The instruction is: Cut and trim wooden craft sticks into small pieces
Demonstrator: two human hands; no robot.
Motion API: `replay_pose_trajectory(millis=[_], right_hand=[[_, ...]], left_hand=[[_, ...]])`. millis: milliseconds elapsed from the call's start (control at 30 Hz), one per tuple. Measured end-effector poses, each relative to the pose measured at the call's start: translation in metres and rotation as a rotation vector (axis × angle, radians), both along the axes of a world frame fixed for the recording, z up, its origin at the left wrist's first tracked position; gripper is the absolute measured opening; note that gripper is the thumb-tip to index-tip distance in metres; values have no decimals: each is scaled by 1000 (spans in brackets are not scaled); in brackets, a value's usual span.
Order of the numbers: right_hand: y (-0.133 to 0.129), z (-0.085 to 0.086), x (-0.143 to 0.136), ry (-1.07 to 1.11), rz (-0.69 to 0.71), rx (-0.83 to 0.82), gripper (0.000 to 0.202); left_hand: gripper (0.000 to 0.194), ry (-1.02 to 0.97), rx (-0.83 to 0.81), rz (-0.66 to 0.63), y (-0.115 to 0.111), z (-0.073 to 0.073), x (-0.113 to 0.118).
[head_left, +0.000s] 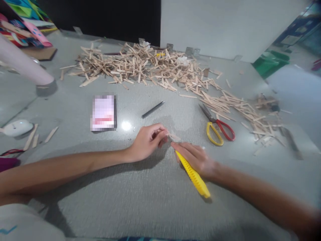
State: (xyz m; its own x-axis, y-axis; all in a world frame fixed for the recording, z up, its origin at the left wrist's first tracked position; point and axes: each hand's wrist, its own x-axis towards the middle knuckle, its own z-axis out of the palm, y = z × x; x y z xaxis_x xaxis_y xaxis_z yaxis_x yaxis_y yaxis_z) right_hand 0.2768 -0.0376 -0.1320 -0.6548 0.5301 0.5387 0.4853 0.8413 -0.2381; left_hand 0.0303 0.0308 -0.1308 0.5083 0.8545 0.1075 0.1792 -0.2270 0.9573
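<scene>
Stick of thin pale wood [175, 137], pinched by closed fingertips of the left hand [147, 142] just beyond the yellow, ridged plastic tool [193, 174] in curled fingers of the right hand [197, 157], is best braced steady.

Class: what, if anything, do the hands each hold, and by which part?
Left hand: a wooden piece, pinched by one end. Right hand: a yellow tool, gripped at the end nearer the left hand.

I cannot read pixelated rectangular object [103, 112]. Right fingers [185, 149] hide part of yellow tool [192, 173]; left fingers [158, 136] hide end of wooden piece [175, 137]. Purple object [8, 163] cut off at left edge. Green container [272, 62] blurred.
</scene>
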Motion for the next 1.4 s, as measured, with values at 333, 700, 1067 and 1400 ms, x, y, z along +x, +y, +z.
replay_pose_trajectory(millis=[333, 700, 1067, 1400], right_hand=[[4, -1, -2, 17, 11, -18, 49], [4, 2, -6, -153, -24, 113, 46], [1, -4, -7, -3, -84, 73, 52], [-5, -4, -3, -123, -79, 134, 68]], left_hand=[[39, 78, -1, 9, 0, 1, 1], [40, 55, -27, -1, 1, 0, 2], [42, -13, -111, -12, 2, -2, 2], [43, -60, -158, -19, 0, 5, 3]])
